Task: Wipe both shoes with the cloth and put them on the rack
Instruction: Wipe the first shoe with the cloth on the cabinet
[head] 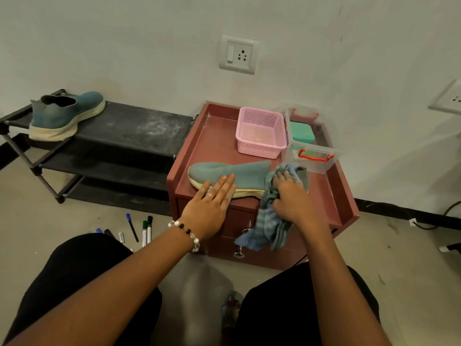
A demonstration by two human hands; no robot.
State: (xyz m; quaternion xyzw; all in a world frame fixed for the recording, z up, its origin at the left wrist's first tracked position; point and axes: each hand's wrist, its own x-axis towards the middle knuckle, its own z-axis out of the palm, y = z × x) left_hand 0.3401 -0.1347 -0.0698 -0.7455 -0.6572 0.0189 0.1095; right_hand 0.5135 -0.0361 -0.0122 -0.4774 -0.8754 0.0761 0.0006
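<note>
A grey-blue shoe point(232, 174) lies on its side along the front edge of the maroon worktop point(334, 186), a small drawer cabinet, with its pale sole facing the person. The left hand point(214, 203) rests flat on the middle of the shoe, fingers straight and together, pressing it down. Just to the right of that hand, the right hand point(290, 193) is curled around a bunched blue-grey cloth point(272, 228) held against the shoe's heel end; the loose end of the cloth hangs over the drawer fronts. Beyond both hands stand a pink basket point(260, 133) and, beside it, a clear plastic box point(315, 156) with a red handle. Well to the left of the left hand, the second shoe point(64, 116) sits upright on the top shelf of the black rack point(139, 126). Several markers point(139, 229) lie on the floor beneath the left wrist.
</note>
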